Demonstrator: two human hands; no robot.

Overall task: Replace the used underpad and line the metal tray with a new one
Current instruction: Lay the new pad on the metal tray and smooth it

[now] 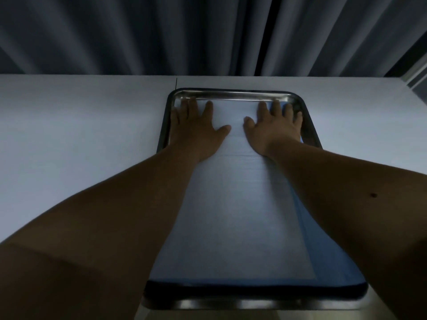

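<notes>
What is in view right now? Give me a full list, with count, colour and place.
metal tray: one, silver, on the table, right of centre.
underpad: one, white top with blue edging, lying in the tray.
table: one, white, under the tray.
curtain: one, dark grey, pleated, behind the table.
left hand: one, flat and open on the underpad's far left.
right hand: one, flat and open on the underpad's far right.
</notes>
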